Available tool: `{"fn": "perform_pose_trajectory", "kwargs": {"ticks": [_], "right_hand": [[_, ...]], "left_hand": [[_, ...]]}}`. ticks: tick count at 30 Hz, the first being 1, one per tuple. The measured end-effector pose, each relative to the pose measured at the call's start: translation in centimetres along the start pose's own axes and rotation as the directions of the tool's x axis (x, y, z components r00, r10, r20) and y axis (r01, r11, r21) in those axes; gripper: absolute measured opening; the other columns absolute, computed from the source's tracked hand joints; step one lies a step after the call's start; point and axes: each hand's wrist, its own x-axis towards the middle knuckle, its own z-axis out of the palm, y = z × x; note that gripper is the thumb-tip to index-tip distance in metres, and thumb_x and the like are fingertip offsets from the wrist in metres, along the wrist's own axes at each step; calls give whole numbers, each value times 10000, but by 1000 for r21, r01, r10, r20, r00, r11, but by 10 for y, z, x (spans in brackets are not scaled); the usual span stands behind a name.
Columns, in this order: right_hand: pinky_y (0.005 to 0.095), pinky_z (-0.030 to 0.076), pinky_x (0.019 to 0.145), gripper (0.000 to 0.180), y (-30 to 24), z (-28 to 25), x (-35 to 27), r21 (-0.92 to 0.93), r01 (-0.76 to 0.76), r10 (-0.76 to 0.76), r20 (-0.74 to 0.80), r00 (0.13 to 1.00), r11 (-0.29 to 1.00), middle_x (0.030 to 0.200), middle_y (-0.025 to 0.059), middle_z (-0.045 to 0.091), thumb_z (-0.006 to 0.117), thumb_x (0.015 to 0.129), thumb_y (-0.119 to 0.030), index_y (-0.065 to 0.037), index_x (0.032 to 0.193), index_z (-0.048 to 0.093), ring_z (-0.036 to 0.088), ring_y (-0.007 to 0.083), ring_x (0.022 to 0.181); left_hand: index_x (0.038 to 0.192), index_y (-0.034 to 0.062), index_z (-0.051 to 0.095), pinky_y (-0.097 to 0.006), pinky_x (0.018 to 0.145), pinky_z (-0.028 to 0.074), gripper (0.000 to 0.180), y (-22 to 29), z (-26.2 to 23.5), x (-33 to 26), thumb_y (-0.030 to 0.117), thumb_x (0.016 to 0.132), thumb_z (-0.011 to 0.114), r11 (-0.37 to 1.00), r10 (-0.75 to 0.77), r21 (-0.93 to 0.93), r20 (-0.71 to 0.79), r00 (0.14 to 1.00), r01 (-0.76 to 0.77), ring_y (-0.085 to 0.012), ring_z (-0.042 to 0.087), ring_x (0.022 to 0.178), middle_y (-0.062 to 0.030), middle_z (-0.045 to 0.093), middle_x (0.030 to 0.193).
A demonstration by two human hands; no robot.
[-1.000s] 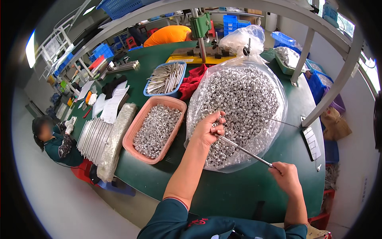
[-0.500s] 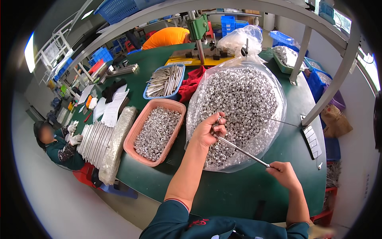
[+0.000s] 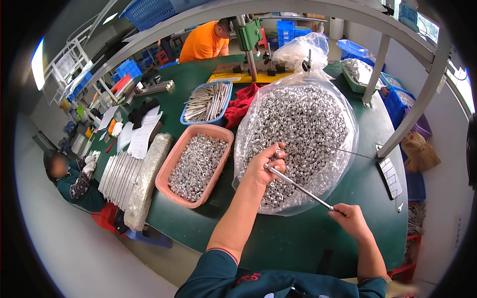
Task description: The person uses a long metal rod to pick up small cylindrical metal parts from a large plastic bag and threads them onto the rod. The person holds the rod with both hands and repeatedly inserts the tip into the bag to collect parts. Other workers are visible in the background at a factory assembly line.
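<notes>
Over the big clear plastic bag (image 3: 350, 131), which is spread open and full of small silver metal sleeves (image 3: 303, 116), my left hand (image 3: 264, 166) is held up with its fingers curled. Silvery bits show between those fingers, but I cannot tell them from the sleeves behind. A slim metal rod (image 3: 300, 187) slants from the left palm down to the right. Its lower end is gripped by my right hand (image 3: 351, 219), thumb and fingers closed on it. The rod's upper end lies at the left hand, apparently touching it.
Left of the bag stand a pink basket (image 3: 162, 175) of small metal pieces and a blue basket (image 3: 222, 116) of metal pins. A red cloth (image 3: 242, 103) lies between. A green press (image 3: 248, 35) stands behind; a frame post (image 3: 417, 94) rises at right. Two people work nearby.
The rod's upper end has moved slightly up and left against my left hand. My right hand has shifted a little left. The person in orange has straightened up.
</notes>
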Motion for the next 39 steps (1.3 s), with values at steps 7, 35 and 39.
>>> {"fn": "perform_pose_trajectory", "kwargs": {"ticks": [7, 35, 39], "right_hand": [[268, 394, 527, 151, 4, -2, 3, -31, 122, -124, -74, 990, 992, 595, 30, 515, 676, 829, -107, 29, 889, 650, 458, 78, 568], [234, 360, 559, 208, 9, 12, 3, 368, -188, 132, 172, 976, 911, 664, -45, 514, 619, 908, -198, 3, 873, 662, 431, 49, 623], [238, 361, 553, 202, 11, 11, 2, 269, -136, 111, 108, 988, 954, 657, -38, 511, 625, 904, -195, 3, 883, 663, 428, 49, 621]], "left_hand": [[1056, 19, 542, -218, 483, 387, 179, 0, 21, -9, 131, 925, 589, 990, -104, 105, 89, 991, 95, -66, 405, 528, -60, 493, 793], [1049, -19, 545, -378, 773, 566, 201, 8, 17, -12, 130, 919, 582, 966, 259, 59, -169, 951, -252, -202, 612, 747, -108, 584, 857], [1024, -7, 576, -467, 895, 541, 169, 9, 14, -11, 100, 896, 607, 968, 236, -50, -147, 961, -246, -257, 657, 872, -126, 618, 891]]}}
